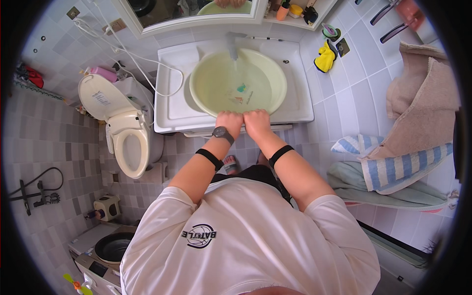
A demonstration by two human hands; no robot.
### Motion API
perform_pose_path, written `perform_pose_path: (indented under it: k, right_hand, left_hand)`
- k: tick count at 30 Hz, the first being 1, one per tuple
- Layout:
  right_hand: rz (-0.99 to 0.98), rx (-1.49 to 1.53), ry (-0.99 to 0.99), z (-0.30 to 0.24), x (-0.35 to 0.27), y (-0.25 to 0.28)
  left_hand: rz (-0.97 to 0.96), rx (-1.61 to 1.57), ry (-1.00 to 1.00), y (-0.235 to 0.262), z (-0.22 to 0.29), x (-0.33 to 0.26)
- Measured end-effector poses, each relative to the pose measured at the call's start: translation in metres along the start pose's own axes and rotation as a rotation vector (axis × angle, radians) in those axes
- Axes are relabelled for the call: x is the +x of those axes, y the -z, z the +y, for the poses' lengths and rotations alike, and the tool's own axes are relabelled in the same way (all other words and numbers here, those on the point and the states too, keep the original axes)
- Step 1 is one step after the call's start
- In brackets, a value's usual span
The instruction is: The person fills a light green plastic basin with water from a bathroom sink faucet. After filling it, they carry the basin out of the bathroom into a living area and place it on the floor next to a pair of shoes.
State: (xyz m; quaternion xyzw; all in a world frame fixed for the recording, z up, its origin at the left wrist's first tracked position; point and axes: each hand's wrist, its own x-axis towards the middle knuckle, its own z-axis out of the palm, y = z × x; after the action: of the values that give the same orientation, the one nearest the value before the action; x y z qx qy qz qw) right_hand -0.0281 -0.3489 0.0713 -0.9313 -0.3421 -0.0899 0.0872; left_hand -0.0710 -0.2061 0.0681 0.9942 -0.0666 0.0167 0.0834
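A pale green round plastic basin (194, 86) sits in the white washbasin (169, 115), with water in it and a small coloured print showing on its bottom. Above its far rim is a grey faucet (233, 49), and a thin stream appears to fall from it. My left hand (229, 122), with a dark watch on the wrist, is closed at the basin's near rim. Right beside it, nearly touching, my right hand (256, 121) is closed on the same rim. The fingertips of both hands are hidden.
To the left stands a toilet (132, 147) with its lid up; a white cable (169, 93) loops onto the washbasin's left side. A mirror cabinet (196, 22) hangs above. Yellow gloves (325, 56) hang on the right wall, and towels (418, 103) hang farther right.
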Motion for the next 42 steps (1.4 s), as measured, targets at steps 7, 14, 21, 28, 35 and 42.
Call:
perform_pose_path:
  k: [7, 14, 21, 28, 35, 42]
  right_hand:
    - [0.003, 0.007, 0.013, 0.0008, 0.0001, -0.0036]
    - [-0.004, -0.014, -0.006, -0.0008, 0.0015, 0.0010]
    - [0.008, -0.014, -0.006, -0.0006, 0.0005, -0.0018]
    - [0.013, -0.012, -0.005, -0.0020, -0.0015, -0.0031]
    - [-0.008, -0.039, -0.015, -0.0009, -0.0018, -0.0032]
    - [0.023, -0.028, 0.010, 0.0003, -0.0033, -0.0049]
  left_hand:
    - [0.043, -0.015, -0.005, 0.0001, -0.0004, 0.0003]
    - [0.084, -0.019, -0.009, -0.0050, -0.0013, 0.0014]
    - [0.087, 0.004, -0.013, -0.0055, -0.0003, -0.0010]
    - [0.086, 0.006, -0.014, -0.0056, -0.0004, -0.0028]
    - [0.088, 0.017, -0.018, -0.0030, 0.0016, -0.0026]
    - [0.133, -0.011, -0.027, -0.0043, 0.0012, -0.0028]
